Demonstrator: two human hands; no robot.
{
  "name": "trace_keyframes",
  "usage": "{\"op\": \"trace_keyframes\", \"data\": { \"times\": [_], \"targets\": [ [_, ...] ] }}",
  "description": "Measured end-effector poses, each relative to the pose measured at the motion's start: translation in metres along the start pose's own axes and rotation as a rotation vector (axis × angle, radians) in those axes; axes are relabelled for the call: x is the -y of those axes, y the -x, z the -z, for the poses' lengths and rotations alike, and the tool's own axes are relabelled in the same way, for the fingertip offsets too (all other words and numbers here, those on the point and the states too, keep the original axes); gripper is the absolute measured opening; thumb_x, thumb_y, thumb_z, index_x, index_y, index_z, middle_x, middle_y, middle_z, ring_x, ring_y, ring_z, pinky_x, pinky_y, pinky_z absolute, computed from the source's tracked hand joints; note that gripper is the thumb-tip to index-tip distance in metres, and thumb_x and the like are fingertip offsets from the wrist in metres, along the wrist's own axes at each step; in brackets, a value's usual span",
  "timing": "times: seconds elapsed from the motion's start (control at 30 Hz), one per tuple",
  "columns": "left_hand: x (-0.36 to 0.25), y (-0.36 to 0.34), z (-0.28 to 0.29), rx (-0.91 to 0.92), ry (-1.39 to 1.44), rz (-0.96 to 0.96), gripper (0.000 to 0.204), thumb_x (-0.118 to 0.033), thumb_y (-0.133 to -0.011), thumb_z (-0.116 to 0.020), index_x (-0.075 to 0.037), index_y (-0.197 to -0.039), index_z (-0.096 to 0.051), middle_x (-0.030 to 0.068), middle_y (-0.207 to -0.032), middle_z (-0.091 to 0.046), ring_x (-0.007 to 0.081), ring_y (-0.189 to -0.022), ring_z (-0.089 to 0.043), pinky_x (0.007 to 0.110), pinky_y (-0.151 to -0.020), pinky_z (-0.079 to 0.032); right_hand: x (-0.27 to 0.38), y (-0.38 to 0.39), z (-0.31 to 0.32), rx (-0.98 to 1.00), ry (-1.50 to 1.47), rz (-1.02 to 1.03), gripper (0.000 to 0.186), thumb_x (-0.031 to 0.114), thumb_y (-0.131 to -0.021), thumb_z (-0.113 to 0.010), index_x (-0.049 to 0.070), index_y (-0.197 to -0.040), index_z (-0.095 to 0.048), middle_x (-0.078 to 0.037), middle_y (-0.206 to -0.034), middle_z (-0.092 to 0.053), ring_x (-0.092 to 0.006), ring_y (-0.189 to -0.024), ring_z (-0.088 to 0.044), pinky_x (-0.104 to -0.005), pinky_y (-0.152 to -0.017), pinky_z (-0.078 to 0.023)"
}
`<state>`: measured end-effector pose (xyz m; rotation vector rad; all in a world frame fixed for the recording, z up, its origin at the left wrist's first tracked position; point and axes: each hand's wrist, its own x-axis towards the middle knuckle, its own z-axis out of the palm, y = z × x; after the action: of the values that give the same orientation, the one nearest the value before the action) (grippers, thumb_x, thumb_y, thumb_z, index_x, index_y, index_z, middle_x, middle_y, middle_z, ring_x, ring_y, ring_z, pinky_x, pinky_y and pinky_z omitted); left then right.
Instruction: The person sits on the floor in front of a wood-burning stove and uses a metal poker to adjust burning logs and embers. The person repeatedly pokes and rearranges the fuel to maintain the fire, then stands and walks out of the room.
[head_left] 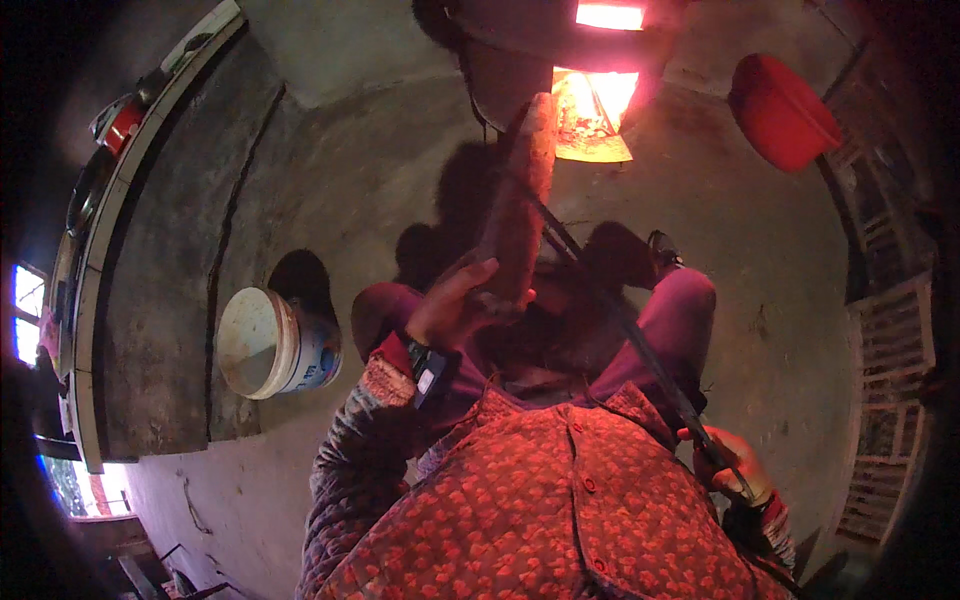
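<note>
My left hand (465,300) is closed round the lower end of a thick piece of firewood (525,190), which slants up and away from me. Its far end stands beside the lower opening of a stove (510,70), where a fire (593,105) glows brightly. In my right hand (728,462), low on the right, is the near end of a long dark rod (630,325). The rod runs diagonally to the left, and its far end reaches the firewood. Whether the two touch I cannot tell.
A white bucket (255,345) stands on the floor at my left. Along the left wall runs a counter edge (110,190) with several items on it. A red basin (785,112) is at the far right, near slatted wooden crates (890,375).
</note>
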<state>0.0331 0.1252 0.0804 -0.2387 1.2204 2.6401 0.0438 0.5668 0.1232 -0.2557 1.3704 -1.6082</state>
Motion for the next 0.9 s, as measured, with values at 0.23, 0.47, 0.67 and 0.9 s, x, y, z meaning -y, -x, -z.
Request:
{"op": "trace_keyframes", "data": {
  "times": [0.23,0.47,0.67,0.9],
  "targets": [
    [0.014,-0.049,-0.013,0.084,0.083,0.055,0.047,-0.034,-0.092,-0.050,-0.007,-0.130,-0.042,0.0110,-0.117,-0.057,0.0304,-0.103,-0.059,0.042,-0.085,-0.049,-0.011,0.010,-0.010,-0.145,0.043,0.041,0.082,0.038,-0.070,-0.078,0.000,-0.133,-0.041,0.005,-0.068,-0.045,-0.0042,-0.058,-0.042,-0.0197,-0.050,-0.032],
    [0.000,-0.099,-0.010,0.143,0.056,0.087,0.048,-0.034,-0.091,-0.054,-0.012,-0.131,-0.040,0.0079,-0.120,-0.054,0.0285,-0.104,-0.058,0.040,-0.082,-0.050,0.002,-0.027,0.010,-0.113,-0.031,0.070,0.072,0.033,-0.078,-0.073,0.003,-0.134,-0.039,0.005,-0.063,-0.042,-0.0023,-0.049,-0.036,-0.0195,-0.044,-0.027],
    [-0.007,-0.124,0.012,-0.043,-0.169,0.078,0.077,-0.037,-0.087,-0.062,-0.016,-0.144,-0.016,0.0035,-0.133,-0.039,0.0232,-0.104,-0.056,0.033,-0.077,-0.050,0.013,-0.071,0.039,-0.187,-0.111,0.111,0.065,0.025,-0.081,-0.069,0.005,-0.135,-0.038,0.005,-0.064,-0.043,-0.0016,-0.046,-0.035,-0.0185,-0.040,-0.026],
    [0.006,-0.133,0.043,-0.034,0.119,0.132,0.051,-0.031,-0.085,-0.066,-0.027,-0.128,-0.040,0.0047,-0.121,-0.046,0.0286,-0.107,-0.055,0.041,-0.078,-0.051,0.055,-0.108,0.043,-0.180,0.113,0.280,0.060,0.005,-0.080,-0.058,0.002,-0.136,-0.035,0.006,-0.065,-0.039,-0.0007,-0.045,-0.032,-0.0167,-0.039,-0.024]
  ]
}}
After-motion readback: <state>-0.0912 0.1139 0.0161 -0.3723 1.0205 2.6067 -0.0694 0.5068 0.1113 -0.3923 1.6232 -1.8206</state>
